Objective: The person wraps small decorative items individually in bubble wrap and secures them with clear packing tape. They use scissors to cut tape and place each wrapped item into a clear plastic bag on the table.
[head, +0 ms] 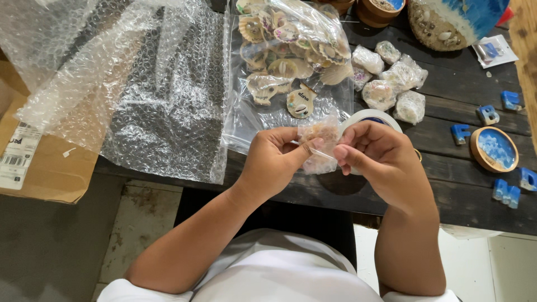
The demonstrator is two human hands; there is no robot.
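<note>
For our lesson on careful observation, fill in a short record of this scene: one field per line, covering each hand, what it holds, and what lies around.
Left hand: pinches a small bubble-wrapped piece
Right hand: grips the same piece
Behind hands: tape roll
Table: dark wood
Left: bubble wrap sheet
Centre: clear bag of shell ornaments
Right: wrapped bundles, blue letters

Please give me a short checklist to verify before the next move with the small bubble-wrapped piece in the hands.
1. Both hands grip the bubble-wrapped piece: left hand, right hand: ok.
2. Wrap fully closed around it: cannot tell.
3. Tape roll near, partly behind the right hand: ok.
4. Finished wrapped bundles lie apart from the hands: ok.
5. Bag of unwrapped shell pieces within view on the dark table: ok.
</note>
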